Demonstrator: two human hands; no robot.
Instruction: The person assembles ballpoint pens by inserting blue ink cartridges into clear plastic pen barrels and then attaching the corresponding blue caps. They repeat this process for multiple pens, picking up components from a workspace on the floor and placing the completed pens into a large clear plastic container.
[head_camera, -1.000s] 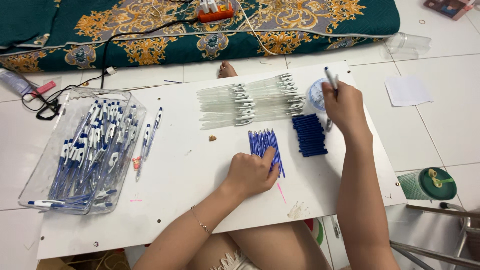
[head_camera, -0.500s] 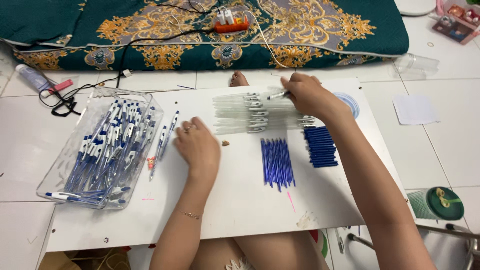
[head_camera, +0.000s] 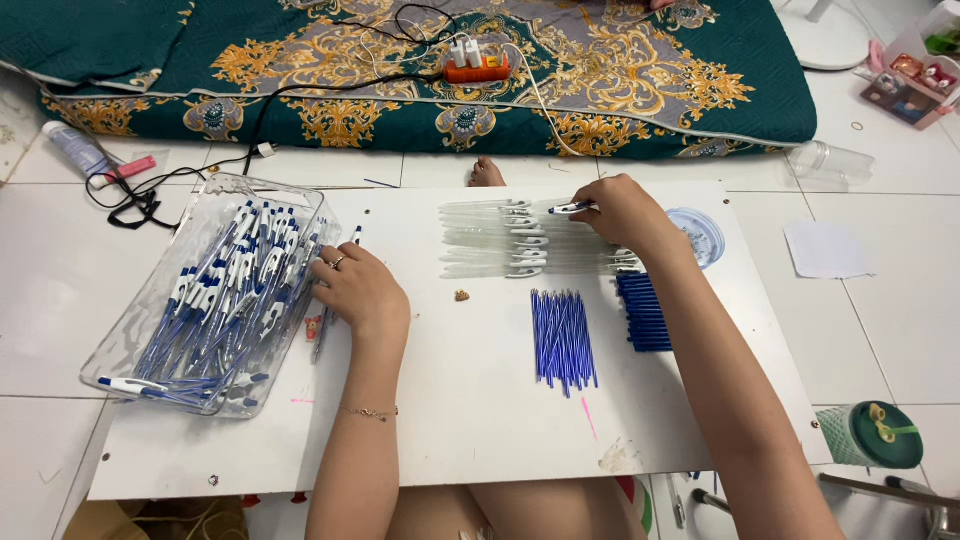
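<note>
The person sits at the 6 o'clock edge of a white board (head_camera: 470, 420), with both forearms reaching over it. Nearest to the person lies a small bundle of blue ink refills (head_camera: 563, 338), and just beside it, at 3 o'clock, a stack of dark blue pen parts (head_camera: 643, 312).

The left hand (head_camera: 360, 290) rests at 9 o'clock, fingers curled loosely over a few finished pens (head_camera: 335, 290) that lie on the board next to the clear plastic tray (head_camera: 130, 340). The tray is already well filled with assembled blue-and-white pens (head_camera: 215, 300).

Farther, at 12 o'clock, the right hand (head_camera: 625, 212) pinches one pen piece with a blue tip (head_camera: 570, 208) between thumb and fingers, above the row of clear pen barrels (head_camera: 510, 240). A round clear lid (head_camera: 700, 235) lies just behind this hand.

I judge that much assembling is done, but many barrels and refills remain. Beyond the board lies a green patterned mat (head_camera: 420, 80) with an orange power strip (head_camera: 478, 68).
</note>
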